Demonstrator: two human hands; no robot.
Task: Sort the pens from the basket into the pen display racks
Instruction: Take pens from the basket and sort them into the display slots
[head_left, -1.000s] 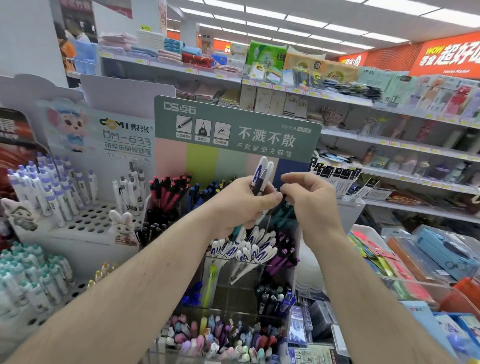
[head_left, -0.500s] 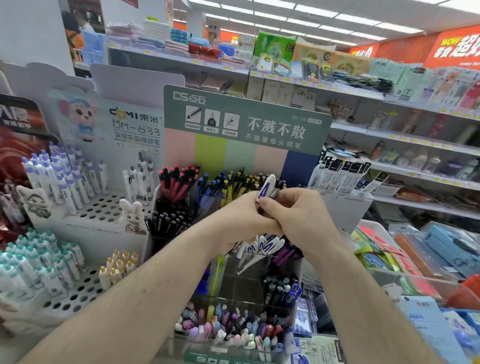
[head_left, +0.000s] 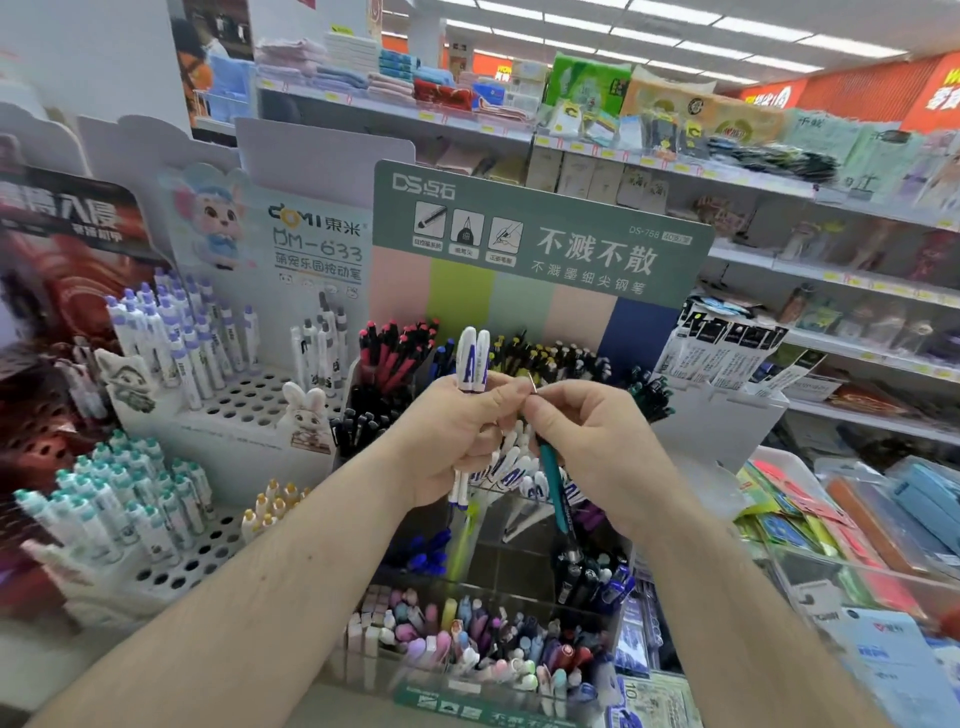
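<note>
1. Two white pens with blue print (head_left: 471, 359) stand upright in the left hand (head_left: 457, 441), whose fingers are curled round their barrels; the caps rise above the knuckles and the lower ends poke out under the palm.
2. The right hand (head_left: 597, 447) pinches a teal pen (head_left: 555, 491) between thumb and fingers, its barrel slanting down and a thin metal tip showing just above the fingertips. The two hands touch at the thumbs.
3. Both hands hover in the open air in front of the green header card (head_left: 540, 228), above the clear tiered rack (head_left: 498, 582); there is free room to either side of the forearms.
4. Right below the hands, a tier of matching white and blue pens (head_left: 511, 467) leans outward, nearly brushing the left palm.
5. Behind the hands, the rear edge of the rack holds red-capped pens (head_left: 395, 353) and dark pens (head_left: 566, 358) packed close together.
6. At the near edge, a front bin of pastel pens (head_left: 457, 639) sits low between the arms.
7. To the left, a white perforated stand (head_left: 234, 400) with purple-capped pens (head_left: 171, 332) has many bare holes. I can see no basket from here.
</note>
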